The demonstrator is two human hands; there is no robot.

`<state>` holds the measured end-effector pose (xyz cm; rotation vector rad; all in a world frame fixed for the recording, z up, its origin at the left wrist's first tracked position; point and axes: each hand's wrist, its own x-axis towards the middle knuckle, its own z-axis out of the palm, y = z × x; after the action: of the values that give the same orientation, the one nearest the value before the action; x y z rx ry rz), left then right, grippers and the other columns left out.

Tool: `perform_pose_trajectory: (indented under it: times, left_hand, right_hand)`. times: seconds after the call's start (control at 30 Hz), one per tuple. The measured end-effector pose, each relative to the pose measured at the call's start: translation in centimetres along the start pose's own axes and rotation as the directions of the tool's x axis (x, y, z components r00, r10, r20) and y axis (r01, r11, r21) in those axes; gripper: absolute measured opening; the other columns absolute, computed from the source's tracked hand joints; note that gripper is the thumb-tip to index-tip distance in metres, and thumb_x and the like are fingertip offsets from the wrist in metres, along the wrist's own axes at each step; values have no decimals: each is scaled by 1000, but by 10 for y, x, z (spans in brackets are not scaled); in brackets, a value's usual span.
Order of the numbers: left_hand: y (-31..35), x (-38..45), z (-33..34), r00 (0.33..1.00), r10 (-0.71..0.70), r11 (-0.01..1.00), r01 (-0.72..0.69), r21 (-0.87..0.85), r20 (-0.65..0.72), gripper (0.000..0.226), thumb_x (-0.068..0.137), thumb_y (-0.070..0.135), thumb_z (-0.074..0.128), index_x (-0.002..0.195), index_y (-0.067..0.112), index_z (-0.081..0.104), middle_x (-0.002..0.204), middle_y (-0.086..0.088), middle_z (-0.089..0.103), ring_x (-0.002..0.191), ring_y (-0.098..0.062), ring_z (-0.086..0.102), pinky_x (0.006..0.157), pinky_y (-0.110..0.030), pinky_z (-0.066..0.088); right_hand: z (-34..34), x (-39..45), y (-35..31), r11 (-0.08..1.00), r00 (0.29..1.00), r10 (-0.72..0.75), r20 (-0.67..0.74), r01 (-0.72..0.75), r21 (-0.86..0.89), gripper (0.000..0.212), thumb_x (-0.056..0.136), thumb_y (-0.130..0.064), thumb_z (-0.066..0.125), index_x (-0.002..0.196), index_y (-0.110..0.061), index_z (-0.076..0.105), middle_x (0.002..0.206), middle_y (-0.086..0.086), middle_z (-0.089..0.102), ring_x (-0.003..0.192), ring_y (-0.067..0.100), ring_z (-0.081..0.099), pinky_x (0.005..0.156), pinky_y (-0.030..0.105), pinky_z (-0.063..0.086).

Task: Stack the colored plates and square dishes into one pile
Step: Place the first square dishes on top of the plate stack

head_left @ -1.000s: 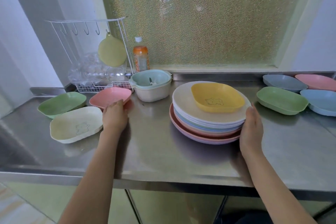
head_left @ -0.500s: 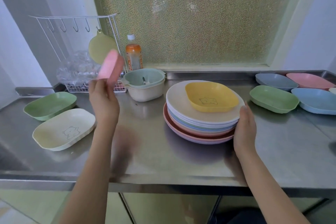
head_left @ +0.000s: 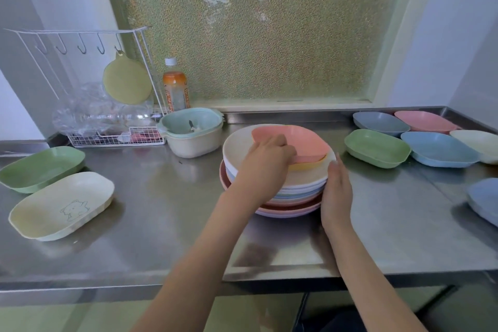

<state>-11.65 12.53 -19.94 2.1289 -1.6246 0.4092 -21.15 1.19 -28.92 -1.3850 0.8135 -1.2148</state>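
Now the right hand (head_left: pixel 336 194) lies flat, fingers together, braced against the near side of the plate stack (head_left: pixel 280 191). Just beyond, the left hand (head_left: pixel 265 162) pinches the pink dish (head_left: pixel 301 140), which a moment ago was up in the air and now sits in the yellow dish (head_left: pixel 310 166) atop the pile. That's two square dishes stacked. Farther left wait the cream dish (head_left: pixel 62 205) and green dish (head_left: pixel 40 167); more sit far right.

A kitchen: a stainless-steel counter (head_left: pixel 167 226) spreads below a frosted window (head_left: pixel 258 29) at twelve o'clock, with a white wire dish rack (head_left: pixel 89 89) and drink bottle (head_left: pixel 175 86) at ten o'clock.
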Motion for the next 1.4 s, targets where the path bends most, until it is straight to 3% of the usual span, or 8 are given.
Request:
perform_pose_trajectory:
  times: [0.23, 0.4, 0.67, 0.77, 0.83, 0.97, 1.1, 1.4]
  left_hand:
    - [-3, -2, 1, 999, 11, 1000, -12, 13, 51, 25, 95, 34, 51, 106, 15, 62, 101, -8, 68, 101, -31, 56, 86, -34, 32]
    - [5, 3, -4, 991, -17, 998, 9, 63, 129, 15, 97, 26, 45, 85, 21, 52, 99, -4, 68, 98, -29, 58, 75, -30, 26]
    - [-4, -6, -16, 981, -86, 985, 57, 164, 175, 19, 98, 24, 44, 90, 19, 61, 100, -4, 66, 96, -28, 59, 70, -29, 30]
    - [-13, -16, -33, 969, -170, 970, 196, -142, 177, 20, 95, 34, 55, 86, 20, 66, 91, 6, 68, 89, -11, 61, 68, -24, 39]
    - [-28, -31, -55, 967, -239, 833, 248, -494, 83, 17, 89, 38, 64, 95, 25, 74, 92, 22, 68, 86, 12, 58, 74, -5, 40]
    - [-94, -86, -79, 771, -576, 806, 481, -345, -270, 18, 85, 42, 60, 97, 32, 70, 103, 12, 70, 100, -8, 62, 78, -23, 46]
    - [-147, -146, -66, 503, -853, 512, 859, -34, -139, 37, 89, 21, 63, 124, 7, 59, 124, -23, 60, 114, -43, 55, 93, -47, 44]
    - [-150, -162, -39, 468, -826, 476, 878, 56, -315, 26, 93, 3, 45, 109, 5, 66, 96, -27, 69, 92, -43, 61, 79, -40, 40]
  right_hand:
    - [0, 1, 0, 1000, 1000, 13, 2, -13, -7, 43, 99, -38, 36, 140, -26, 42, 143, -6, 47, 120, 4, 41, 98, 23, 29]
    - [0, 1, -1, 1000, 1000, 14, 5, -13, -16, 43, 99, -36, 36, 141, -25, 41, 144, -5, 46, 127, 8, 41, 101, 24, 29]
    - [0, 0, -3, 1000, 1000, 18, 7, -18, -8, 45, 99, -37, 37, 142, -24, 40, 145, -6, 45, 124, 5, 41, 101, 24, 29]
    - [-1, 0, -2, 1000, 1000, 22, 16, -22, -16, 46, 99, -40, 36, 142, -25, 40, 145, -7, 44, 123, 3, 39, 100, 23, 27]
    - [-2, 0, -2, 1000, 1000, 20, 22, -20, -16, 47, 98, -41, 35, 142, -26, 40, 145, -8, 44, 124, 4, 40, 100, 24, 28]
    - [-2, 0, -4, 1000, 1000, 16, 17, -15, -13, 47, 98, -40, 35, 142, -26, 40, 144, -8, 45, 124, 4, 41, 99, 24, 29]
    - [-3, 1, -5, 999, 999, 36, 20, -36, -1, 47, 97, -41, 35, 142, -26, 41, 145, -8, 45, 128, 7, 41, 100, 24, 30]
    - [-4, 1, -3, 998, 999, 36, 40, -34, -52, 50, 95, -45, 32, 138, -24, 45, 142, -2, 49, 130, 16, 44, 111, 42, 33]
